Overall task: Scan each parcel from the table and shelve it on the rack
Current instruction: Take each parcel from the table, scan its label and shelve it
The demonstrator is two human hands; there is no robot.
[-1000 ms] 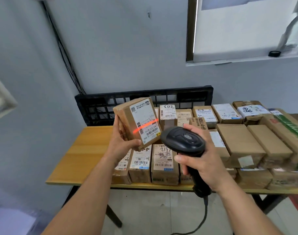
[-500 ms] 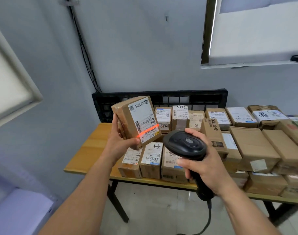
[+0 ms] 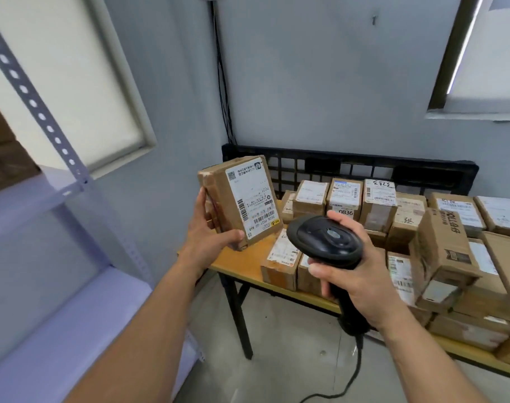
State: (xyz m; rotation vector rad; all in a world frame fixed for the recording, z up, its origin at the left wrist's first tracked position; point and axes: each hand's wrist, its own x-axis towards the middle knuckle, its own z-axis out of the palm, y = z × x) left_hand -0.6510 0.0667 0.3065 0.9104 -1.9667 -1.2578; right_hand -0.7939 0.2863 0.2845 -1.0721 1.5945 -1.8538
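One pale metal rack point(image 3: 24, 199) is filling the left side (a brown box point(image 3: 4, 152) is sitting on its upper shelf). A wooden table point(image 3: 242, 264) is carrying many boxes point(image 3: 439, 237), with a black crate point(image 3: 364, 167) standing against the wall behind them. Over the table's left end, the left hand point(image 3: 207, 237) is gripping a labelled parcel point(image 3: 242, 199), thumb curling under it. Just beside it, the right hand point(image 3: 361, 282) is clutching a black scanner point(image 3: 326, 239), its head blocking some boxes.
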